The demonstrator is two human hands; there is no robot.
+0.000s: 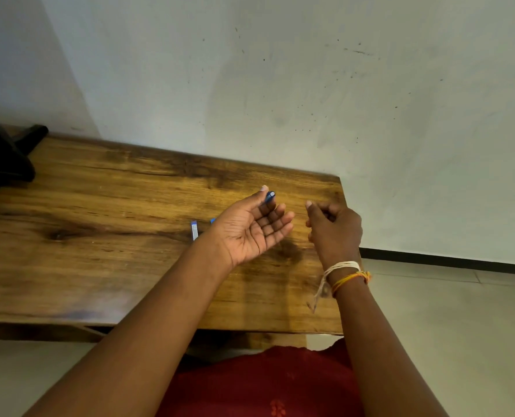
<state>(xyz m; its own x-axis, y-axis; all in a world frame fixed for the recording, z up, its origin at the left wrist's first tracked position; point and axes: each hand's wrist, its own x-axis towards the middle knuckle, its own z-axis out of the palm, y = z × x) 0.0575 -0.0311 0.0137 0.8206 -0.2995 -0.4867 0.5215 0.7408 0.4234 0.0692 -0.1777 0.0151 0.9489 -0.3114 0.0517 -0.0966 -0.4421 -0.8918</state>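
My left hand [251, 228] is raised palm up over the wooden table [114, 236]. It holds a blue pen [269, 197] between thumb and forefinger. The pen's end sticks out past the fingertips, and its other end shows behind the wrist. My right hand [334, 230] hovers just to the right of it, near the table's right edge. Its fingers are curled inward and its thumb points toward the pen. Nothing is visible in its grasp, and its palm is hidden. A small white and blue piece [194, 230] lies on the table behind my left wrist.
A dark object [6, 155] stands at the table's far left corner. The table backs onto a pale wall [310, 85]. Tiled floor [445, 326] lies to the right. Thread bands [348, 273] circle my right wrist. Red clothing [265, 383] is below.
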